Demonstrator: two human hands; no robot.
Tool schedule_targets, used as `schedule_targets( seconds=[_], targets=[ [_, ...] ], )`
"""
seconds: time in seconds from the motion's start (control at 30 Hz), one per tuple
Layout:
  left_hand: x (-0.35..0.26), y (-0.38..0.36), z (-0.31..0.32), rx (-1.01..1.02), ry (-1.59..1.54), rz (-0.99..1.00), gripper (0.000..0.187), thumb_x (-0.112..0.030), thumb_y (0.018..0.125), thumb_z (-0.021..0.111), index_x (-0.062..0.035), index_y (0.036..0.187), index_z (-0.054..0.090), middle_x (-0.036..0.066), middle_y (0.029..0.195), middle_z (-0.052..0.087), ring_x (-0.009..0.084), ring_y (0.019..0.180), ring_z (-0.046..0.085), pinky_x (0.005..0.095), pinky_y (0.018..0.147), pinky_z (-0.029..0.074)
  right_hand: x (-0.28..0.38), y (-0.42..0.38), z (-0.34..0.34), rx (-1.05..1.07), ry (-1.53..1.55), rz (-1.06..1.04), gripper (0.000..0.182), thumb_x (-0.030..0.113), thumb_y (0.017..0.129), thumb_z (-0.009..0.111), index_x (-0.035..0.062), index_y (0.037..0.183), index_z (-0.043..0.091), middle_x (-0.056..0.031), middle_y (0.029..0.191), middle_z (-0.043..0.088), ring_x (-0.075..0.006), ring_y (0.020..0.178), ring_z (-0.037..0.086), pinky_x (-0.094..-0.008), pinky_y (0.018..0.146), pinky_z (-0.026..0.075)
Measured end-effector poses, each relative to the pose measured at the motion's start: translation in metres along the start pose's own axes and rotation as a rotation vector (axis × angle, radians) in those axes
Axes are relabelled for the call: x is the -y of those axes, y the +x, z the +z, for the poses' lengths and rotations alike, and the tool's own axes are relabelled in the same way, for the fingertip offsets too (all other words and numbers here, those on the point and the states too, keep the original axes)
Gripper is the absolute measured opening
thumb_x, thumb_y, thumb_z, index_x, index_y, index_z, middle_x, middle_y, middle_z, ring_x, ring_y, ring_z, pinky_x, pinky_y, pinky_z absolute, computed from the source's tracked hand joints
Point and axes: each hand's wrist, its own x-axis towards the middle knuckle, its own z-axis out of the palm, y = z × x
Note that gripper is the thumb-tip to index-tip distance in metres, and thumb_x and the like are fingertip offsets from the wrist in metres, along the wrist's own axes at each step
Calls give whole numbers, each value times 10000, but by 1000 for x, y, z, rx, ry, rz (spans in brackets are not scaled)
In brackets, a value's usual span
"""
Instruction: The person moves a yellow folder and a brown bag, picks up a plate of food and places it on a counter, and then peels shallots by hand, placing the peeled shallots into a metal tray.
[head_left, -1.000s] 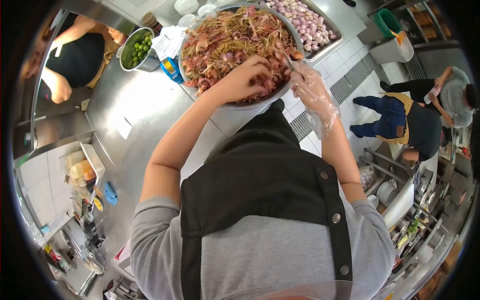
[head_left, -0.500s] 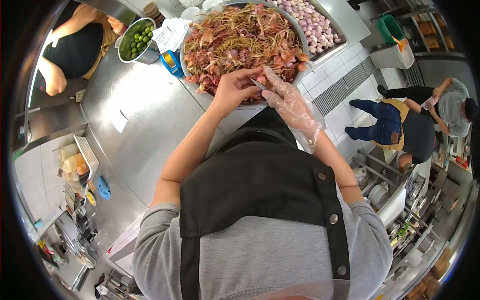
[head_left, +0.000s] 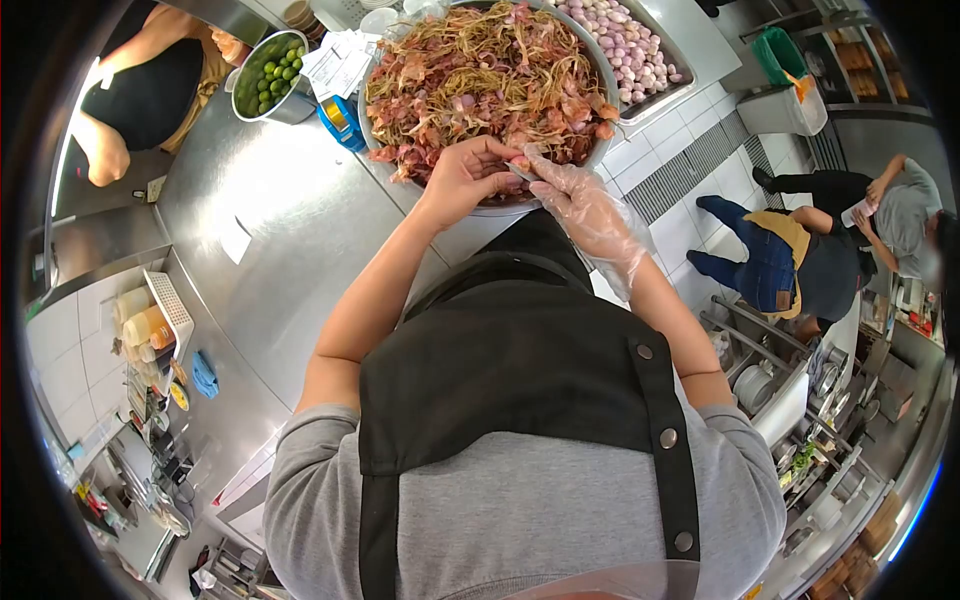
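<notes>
A wide metal bowl (head_left: 612, 100) heaped with shallot skins and dry roots (head_left: 490, 75) stands in front of me. At its near rim my bare left hand (head_left: 468, 180) pinches a small shallot (head_left: 519, 164) between thumb and fingers. Wearing a clear plastic glove, my right hand (head_left: 575, 197) is closed on a small knife (head_left: 522, 172), its blade against the shallot. The knife's handle is hidden in the glove. Beyond the bowl, to the right, peeled shallots (head_left: 625, 50) fill a metal tray (head_left: 683, 82).
Left of the bowl are a pot of limes (head_left: 272, 80), a paper slip (head_left: 340, 65) and a blue-and-yellow tape roll (head_left: 342, 122) on the steel counter (head_left: 290, 230). One person (head_left: 140, 100) stands at upper left. Two others (head_left: 780, 260) are at right, near shelving and a bin (head_left: 785, 105).
My hands stay together at the bowl's rim, with the knife and shallot shifted slightly. At right, the person in jeans has leaned and moved a little.
</notes>
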Motion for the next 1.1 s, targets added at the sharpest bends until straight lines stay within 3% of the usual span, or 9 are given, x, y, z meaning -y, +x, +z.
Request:
schedule_targets(
  seconds=[0.13, 0.23, 0.3, 0.33, 0.4, 0.5, 0.73, 0.93, 1.1],
  targets=[
    [-1, -1, 2, -45, 20, -8, 263, 91, 879, 657, 43, 1128, 591, 98, 1091, 680, 132, 988, 658, 285, 929, 532, 3, -1, 3, -8, -179, 63, 449, 160, 989, 590, 33, 1411, 508, -199, 1098, 692, -258, 869, 629, -372, 842, 481],
    [7, 0, 3, -62, -49, 64, 283, 86, 872, 673, 41, 1137, 586, 94, 1068, 684, 133, 965, 663, 282, 916, 539, 2, 2, 14, -118, -101, 69, 397, 159, 997, 583, 64, 1381, 562, -128, 974, 710, -188, 751, 588, -332, 739, 475],
    [8, 0, 4, -52, -50, 55, 282, 87, 871, 677, 42, 1133, 580, 101, 1069, 679, 142, 984, 663, 294, 921, 544, 1, 8, 18, -124, 530, 283, 358, 150, 1002, 580, 126, 1358, 612, -30, 823, 643, -93, 630, 499, -253, 573, 429],
    [8, 0, 5, -41, -51, 45, 282, 88, 870, 680, 43, 1128, 575, 109, 1069, 675, 151, 1004, 663, 305, 926, 549, 6, 8, 15, -123, 528, 281, 358, 150, 1002, 580, 126, 1358, 612, -30, 823, 643, -93, 630, 499, -253, 573, 429],
    [3, 1, 7, -74, -53, 57, 290, 89, 864, 685, 36, 1128, 578, 104, 1105, 663, 150, 1018, 653, 301, 927, 544, 19, 9, 5, -110, 832, 593, 344, 146, 1005, 576, 174, 1343, 633, 45, 746, 528, -31, 561, 389, -189, 458, 307],
    [2, -2, 10, -111, -85, 79, 320, 96, 849, 695, 28, 1140, 581, 102, 1183, 622, 154, 1058, 632, 301, 932, 539, 18, 9, 6, -106, 857, 577, 339, 153, 1007, 571, 178, 1339, 634, 48, 698, 478, -44, 525, 370, -193, 416, 274],
    [8, -3, 7, -227, 114, 159, 344, 102, 822, 714, 31, 1137, 596, 106, 1276, 539, 162, 1078, 620, 301, 926, 544, 14, 15, 4, -73, 822, 604, 385, 137, 1009, 555, 189, 1389, 588, 31, 693, 484, -47, 498, 364, -196, 423, 291],
    [-2, -15, 12, -269, 46, 126, 328, 86, 829, 718, 30, 1139, 631, 104, 1207, 611, 152, 1046, 633, 285, 907, 543, 17, 11, -1, -178, 595, 497, 457, 134, 1012, 530, 189, 1464, 500, 9, 717, 522, -49, 489, 374, -198, 423, 304],
    [-1, -21, 9, -222, 12, 26, 346, 70, 855, 699, 44, 1190, 615, 107, 1163, 662, 151, 1037, 642, 280, 890, 545, 4, 6, -4, 69, 478, 445, 522, 173, 1011, 548, 151, 1515, 416, -4, 795, 576, -52, 592, 440, -201, 495, 360]
  ],
)
